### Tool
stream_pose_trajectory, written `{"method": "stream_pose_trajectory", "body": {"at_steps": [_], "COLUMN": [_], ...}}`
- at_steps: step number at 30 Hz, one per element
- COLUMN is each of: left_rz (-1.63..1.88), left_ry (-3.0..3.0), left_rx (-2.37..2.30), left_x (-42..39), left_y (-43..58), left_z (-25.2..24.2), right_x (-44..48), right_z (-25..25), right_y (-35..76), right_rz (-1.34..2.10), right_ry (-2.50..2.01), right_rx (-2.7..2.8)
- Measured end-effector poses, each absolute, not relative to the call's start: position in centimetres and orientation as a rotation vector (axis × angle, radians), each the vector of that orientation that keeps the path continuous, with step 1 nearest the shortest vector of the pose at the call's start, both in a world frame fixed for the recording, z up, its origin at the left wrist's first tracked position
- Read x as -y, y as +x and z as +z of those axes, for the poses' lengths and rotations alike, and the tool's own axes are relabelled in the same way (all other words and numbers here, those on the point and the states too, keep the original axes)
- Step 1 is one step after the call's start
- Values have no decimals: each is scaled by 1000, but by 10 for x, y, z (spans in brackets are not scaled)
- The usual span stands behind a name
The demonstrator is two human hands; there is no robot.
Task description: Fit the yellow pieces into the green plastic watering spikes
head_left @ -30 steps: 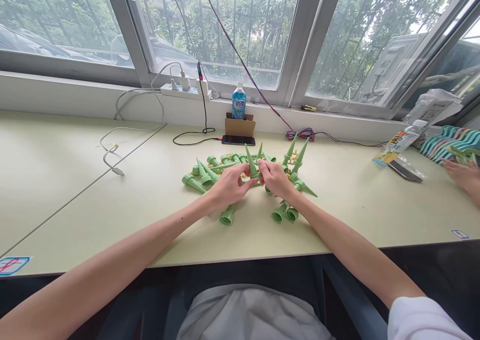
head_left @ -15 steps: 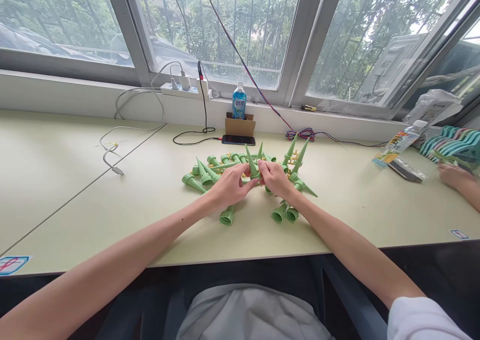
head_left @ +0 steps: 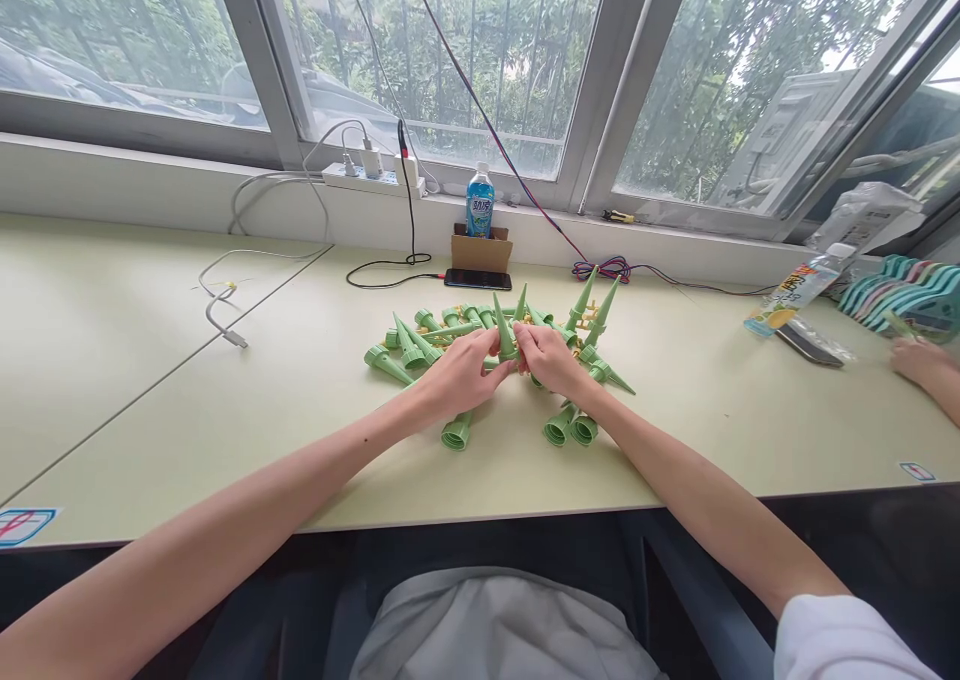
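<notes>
A heap of green plastic cone spikes [head_left: 420,342] lies on the pale green table [head_left: 300,410], mixed with small yellow parts. My left hand [head_left: 459,375] and my right hand [head_left: 547,357] meet over the middle of the heap. Both pinch one upright green spike [head_left: 504,332] between their fingertips, its point up. Several spikes lie with their open round ends toward me, such as one [head_left: 455,432] under my left wrist and a pair [head_left: 570,427] by my right wrist.
A black phone [head_left: 478,279], a small cardboard box [head_left: 481,252] and a blue bottle [head_left: 478,203] stand at the back by the window sill. A power strip [head_left: 371,177] and cables trail at left. Another person's hand [head_left: 924,365] works at far right, near a bottle [head_left: 796,290].
My hands stay on the upright spike with only slight finger shifts. The other person's hand at far right has drawn a little farther right.
</notes>
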State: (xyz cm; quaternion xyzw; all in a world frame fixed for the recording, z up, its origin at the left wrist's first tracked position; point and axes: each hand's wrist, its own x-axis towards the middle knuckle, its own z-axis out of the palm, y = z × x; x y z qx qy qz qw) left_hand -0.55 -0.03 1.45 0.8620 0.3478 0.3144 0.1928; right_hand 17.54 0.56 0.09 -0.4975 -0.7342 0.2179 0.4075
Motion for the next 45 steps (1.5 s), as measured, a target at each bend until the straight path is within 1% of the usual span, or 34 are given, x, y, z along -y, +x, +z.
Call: {"method": "stream_pose_trajectory", "body": {"at_steps": [7, 22, 45], "left_rz": [886, 952, 1002], "left_ry": [2428, 2440, 2452], "left_rx": [-1034, -1018, -1019], "left_x": [-6, -5, -5], "left_y": [-6, -5, -5], "left_z": [12, 10, 11], "right_x": [-5, -6, -6], "right_z": [2, 1, 0], "right_y": [175, 175, 173], "right_rz": [485, 562, 547], "right_ry": [-1276, -1217, -1145], "right_rx": [1884, 1844, 1810]}}
